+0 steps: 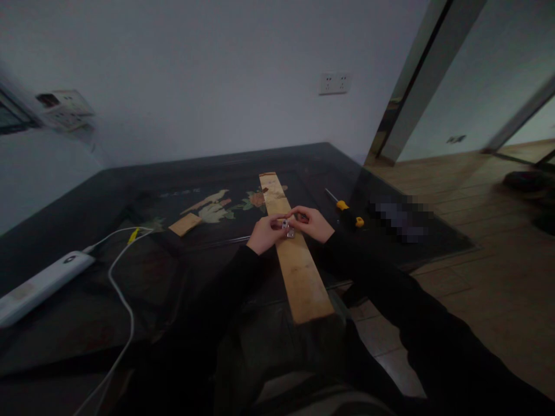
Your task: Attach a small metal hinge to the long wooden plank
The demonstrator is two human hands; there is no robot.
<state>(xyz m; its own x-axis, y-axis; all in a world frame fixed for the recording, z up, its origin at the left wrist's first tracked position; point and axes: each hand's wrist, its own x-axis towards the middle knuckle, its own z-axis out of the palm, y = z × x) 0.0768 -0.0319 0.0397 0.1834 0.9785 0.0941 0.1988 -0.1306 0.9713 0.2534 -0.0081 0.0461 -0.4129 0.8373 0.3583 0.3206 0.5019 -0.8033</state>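
A long wooden plank (299, 271) lies across the dark table (87, 300), running away from me. Over its middle, my left hand (265, 232) and my right hand (313, 223) meet, both pinching a small silver metal piece (288, 228) that rests on or just above the plank. Both arms wear black sleeves. What exactly the metal piece is I cannot make out; it is small and partly covered by fingertips.
A yellow-and-black screwdriver (347, 212) lies right of the plank. A small wood block (185, 224) sits to the left. A white power strip (39, 286) with a white cable (124, 300) lies at the left. The table's right edge drops to wooden floor (489, 254).
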